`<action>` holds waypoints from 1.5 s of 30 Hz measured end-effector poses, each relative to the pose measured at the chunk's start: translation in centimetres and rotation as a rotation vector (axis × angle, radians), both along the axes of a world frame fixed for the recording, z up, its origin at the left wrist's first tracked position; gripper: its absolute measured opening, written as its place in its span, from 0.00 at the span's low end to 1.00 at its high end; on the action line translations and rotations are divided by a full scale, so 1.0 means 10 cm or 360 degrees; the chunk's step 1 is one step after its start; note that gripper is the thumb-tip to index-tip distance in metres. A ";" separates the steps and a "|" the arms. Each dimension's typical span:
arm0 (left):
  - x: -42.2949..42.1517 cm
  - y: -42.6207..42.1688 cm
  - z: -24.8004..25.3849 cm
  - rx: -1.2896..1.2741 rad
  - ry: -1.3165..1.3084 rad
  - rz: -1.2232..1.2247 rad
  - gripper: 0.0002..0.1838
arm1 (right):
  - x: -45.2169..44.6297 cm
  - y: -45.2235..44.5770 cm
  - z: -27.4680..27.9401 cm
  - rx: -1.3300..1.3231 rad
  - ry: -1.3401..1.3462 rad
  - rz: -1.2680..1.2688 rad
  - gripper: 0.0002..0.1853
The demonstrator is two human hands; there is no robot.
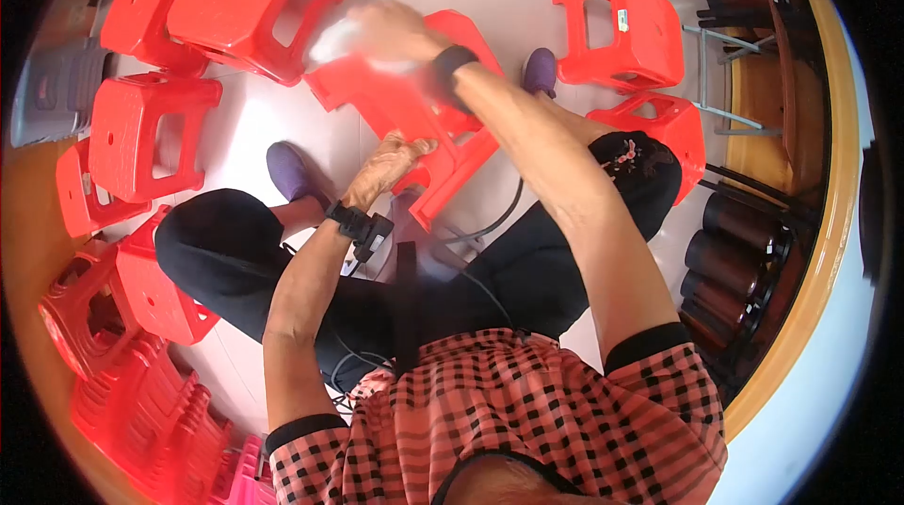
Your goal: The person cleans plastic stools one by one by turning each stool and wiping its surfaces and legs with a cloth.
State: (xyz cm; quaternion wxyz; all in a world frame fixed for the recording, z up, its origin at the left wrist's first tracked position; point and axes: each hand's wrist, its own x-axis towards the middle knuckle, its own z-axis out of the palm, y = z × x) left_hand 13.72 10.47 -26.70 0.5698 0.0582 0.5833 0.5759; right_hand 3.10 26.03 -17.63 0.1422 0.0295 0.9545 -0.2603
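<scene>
A red plastic stool (377, 95) is tipped on its side between my knees, its legs towards me. My left hand (388, 164) grips the stool near one of its legs, fingers wrapped over the edge. At the stool's far end, my right hand (394, 29) is blurred by motion. A white cloth (334, 41) is bunched under that hand, against or just above the stool; its exact contact is smeared. Both wrists wear dark bands.
Several red stools (151, 133) stand on the floor to the left, with stacked red stools (155, 411) at the lower left. Another red stool (621, 34) is at the right. Dark rounded objects (734, 241) line a wooden-edged shelf. A black cable (499, 222) runs beside my legs.
</scene>
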 end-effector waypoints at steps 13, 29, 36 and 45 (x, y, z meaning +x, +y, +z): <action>-0.22 -0.13 -0.07 0.0085 -0.0441 0.0388 0.20 | 0.78 0.01 -0.39 -0.0546 0.0363 0.0081 0.21; -0.54 -0.19 -0.60 0.0392 -0.0246 0.0573 0.17 | 2.36 0.89 -0.26 -0.0010 -0.0611 0.0334 0.19; -0.53 -0.21 -0.61 0.0383 -0.0270 0.0648 0.11 | 1.88 1.36 -0.51 0.0108 -0.0417 -0.0934 0.28; -0.55 -0.24 -0.59 0.0440 -0.0297 0.0567 0.21 | 0.46 0.79 -0.82 0.0134 0.0358 -0.0773 0.25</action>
